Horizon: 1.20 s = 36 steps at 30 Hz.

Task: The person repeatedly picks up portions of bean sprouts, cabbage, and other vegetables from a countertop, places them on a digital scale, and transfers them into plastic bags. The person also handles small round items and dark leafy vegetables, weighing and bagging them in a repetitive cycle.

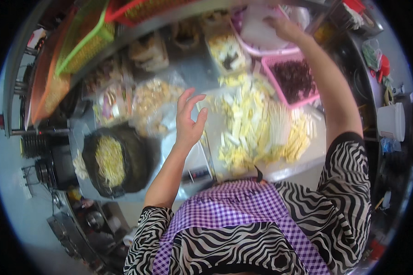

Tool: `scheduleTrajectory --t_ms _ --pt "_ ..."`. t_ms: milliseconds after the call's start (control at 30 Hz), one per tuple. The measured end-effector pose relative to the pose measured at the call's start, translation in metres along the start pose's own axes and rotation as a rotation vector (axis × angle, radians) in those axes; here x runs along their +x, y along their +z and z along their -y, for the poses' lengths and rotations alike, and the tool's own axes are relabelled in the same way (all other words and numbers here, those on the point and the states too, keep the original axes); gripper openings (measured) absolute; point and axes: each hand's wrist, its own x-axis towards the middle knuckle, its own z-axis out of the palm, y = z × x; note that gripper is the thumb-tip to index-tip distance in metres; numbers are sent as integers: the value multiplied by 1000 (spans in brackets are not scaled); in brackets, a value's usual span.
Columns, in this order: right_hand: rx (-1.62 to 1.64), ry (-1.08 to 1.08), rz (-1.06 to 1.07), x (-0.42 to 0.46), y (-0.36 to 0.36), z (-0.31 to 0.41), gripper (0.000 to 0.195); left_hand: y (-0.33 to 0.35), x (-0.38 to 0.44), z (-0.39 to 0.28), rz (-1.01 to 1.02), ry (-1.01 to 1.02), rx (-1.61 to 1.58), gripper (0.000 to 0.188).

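Observation:
My left hand [190, 120] is held in the air with its fingers apart and nothing in them. Beneath it sits a kitchen scale [194, 160] with a pale platform and a dark display panel. My right hand [285, 29] reaches to the far right, over a white mass [260, 29] in a pink-purple basket [258, 51]. Its fingers are blurred, so any grip there is unclear. Between my arms, cut yellow-white cabbage [244, 123] is spread on a pale board [215, 137]. A bundle of thin white strands, perhaps enoki mushrooms or noodles [278, 123], lies on it.
Left stands a black-lined container of bean sprouts [110, 161]. Bagged tan pieces [155, 94] and a tub of mixed food [112, 105] lie behind. A pink basket holds dark pieces [294, 80]. A metal shelf rail [130, 32] with green [89, 48] and orange [50, 86] baskets crosses the upper left.

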Motion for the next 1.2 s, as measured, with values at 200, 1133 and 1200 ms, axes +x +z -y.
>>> scheduleTrajectory --t_ms 200,1133,1200 --pt "-251 234 -92 -11 -12 39 37 1 -72 -33 30 -42 -7 26" --pt "825 116 -71 -246 14 253 21 -75 -186 78 -432 -648 -456 48" --pt "871 218 -24 -245 -6 236 23 -77 -185 78 -460 -618 -453 60"
